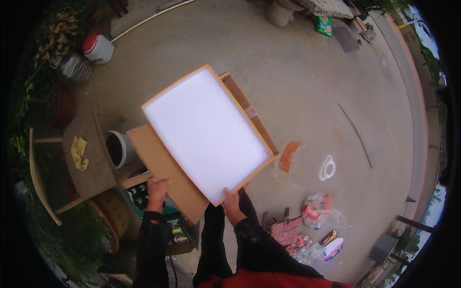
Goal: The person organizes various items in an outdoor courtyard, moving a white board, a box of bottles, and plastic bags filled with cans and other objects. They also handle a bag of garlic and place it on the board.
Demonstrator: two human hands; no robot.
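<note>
A shallow orange-edged box part with a white inside (pixel 209 135) lies tilted over a brown cardboard box (pixel 248 108). My right hand (pixel 232 205) grips its near corner, the thumb over the rim. With its thumb on top, my left hand (pixel 157 190) holds the edge of the cardboard flap (pixel 169 169) that sticks out to the left. The fingers of both hands are mostly hidden underneath. What the cardboard box holds cannot be seen beneath the white panel.
Left are a wooden chair (pixel 86 158) with a yellow cloth (pixel 78 153), a white bucket (pixel 126 149) and a green crate of bottles (pixel 138 201). An orange packaging piece (pixel 289 156), a coiled white cord (pixel 327 168), a stick (pixel 356 135) and plastic-bagged items (pixel 317 210) lie on the concrete right.
</note>
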